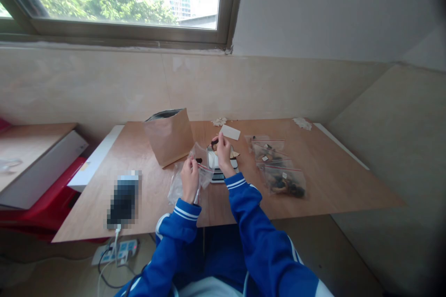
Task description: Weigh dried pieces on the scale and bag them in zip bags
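Both arms reach forward over the wooden tabletop [334, 185] in blue sleeves with white-striped cuffs, and the hands meet near the middle, close together but apart. The left forearm slopes up from the lower edge, its wrist fairly straight, and the left hand [190, 178] is closed, back of the hand upward, fingers gathered on the edge of a clear plastic bag [206, 174]. The bag spreads to either side of that hand, and a small dark lump [199, 160] shows just beyond the fingertips; from here I can't tell whether it is inside the plastic.

The right forearm angles inward, toward the left, and the right hand [224, 153] is lifted over the digital scale [219, 177], thumb pointing up. Its grip is narrow, the fingers curled in beside a dark brown piece [214, 142] that they seem to pinch; the hand hides part of it. Some pale stuff shows on the scale beside the wrist.

A brown paper pouch [170, 139] stands open behind the left hand, leaning slightly. Beyond the scale lies a white card [230, 132], and to the right of the right forearm, a row of zip bags [285, 176] with dark contents lies flat on the wood
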`<state>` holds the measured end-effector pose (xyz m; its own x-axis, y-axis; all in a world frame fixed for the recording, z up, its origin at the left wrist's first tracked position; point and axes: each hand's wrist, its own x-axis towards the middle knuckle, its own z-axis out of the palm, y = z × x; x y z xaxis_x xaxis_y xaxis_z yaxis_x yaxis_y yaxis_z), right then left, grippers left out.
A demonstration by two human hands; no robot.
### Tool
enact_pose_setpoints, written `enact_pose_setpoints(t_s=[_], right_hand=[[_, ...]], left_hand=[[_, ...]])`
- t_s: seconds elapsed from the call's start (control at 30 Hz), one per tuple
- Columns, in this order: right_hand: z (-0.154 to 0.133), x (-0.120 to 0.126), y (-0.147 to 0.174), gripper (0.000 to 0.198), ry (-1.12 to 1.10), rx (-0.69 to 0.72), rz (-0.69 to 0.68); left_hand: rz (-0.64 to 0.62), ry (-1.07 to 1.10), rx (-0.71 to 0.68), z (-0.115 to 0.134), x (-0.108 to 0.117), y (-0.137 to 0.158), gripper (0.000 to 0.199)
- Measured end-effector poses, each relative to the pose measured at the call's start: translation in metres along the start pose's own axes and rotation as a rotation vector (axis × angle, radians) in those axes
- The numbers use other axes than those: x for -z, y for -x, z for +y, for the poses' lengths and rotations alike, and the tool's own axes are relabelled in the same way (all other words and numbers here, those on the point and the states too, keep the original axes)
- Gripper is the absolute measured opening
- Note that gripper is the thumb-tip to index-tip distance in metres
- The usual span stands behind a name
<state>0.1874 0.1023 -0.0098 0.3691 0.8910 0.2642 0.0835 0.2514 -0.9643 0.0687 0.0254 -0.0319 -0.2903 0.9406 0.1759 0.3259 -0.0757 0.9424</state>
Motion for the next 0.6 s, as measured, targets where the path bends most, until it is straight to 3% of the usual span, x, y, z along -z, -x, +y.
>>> enact_pose_setpoints(t_s=[0.13, 0.3, 0.4, 0.47, 0.6], right_hand=[[-0.023, -0.011, 0.017, 0.058, -0.037, 0.003, -0.211], [-0.03, -0.001, 0.041, 0.047, 0.362, 0.191, -0.534], [-0.035, 0.01, 0.05, 0.044, 0.459, 0.225, -0.7], [-0.039, 0.018, 0.049, 0.045, 0.438, 0.293, -0.7], [-0.027, 0.037, 0.034, 0.043, 0.476, 0.398, -0.357]], left_hand=[[-0.004, 0.015, -0.007, 0.004, -0.002, 0.002, 0.03], [-0.003, 0.044, -0.033, 0.006, 0.001, 0.003, 0.029], [0.007, 0.042, -0.007, 0.005, 0.003, 0.003, 0.027], [0.018, 0.036, -0.007, 0.004, 0.003, 0.004, 0.027], [0.03, 0.026, 0.0, 0.004, 0.005, 0.003, 0.026]])
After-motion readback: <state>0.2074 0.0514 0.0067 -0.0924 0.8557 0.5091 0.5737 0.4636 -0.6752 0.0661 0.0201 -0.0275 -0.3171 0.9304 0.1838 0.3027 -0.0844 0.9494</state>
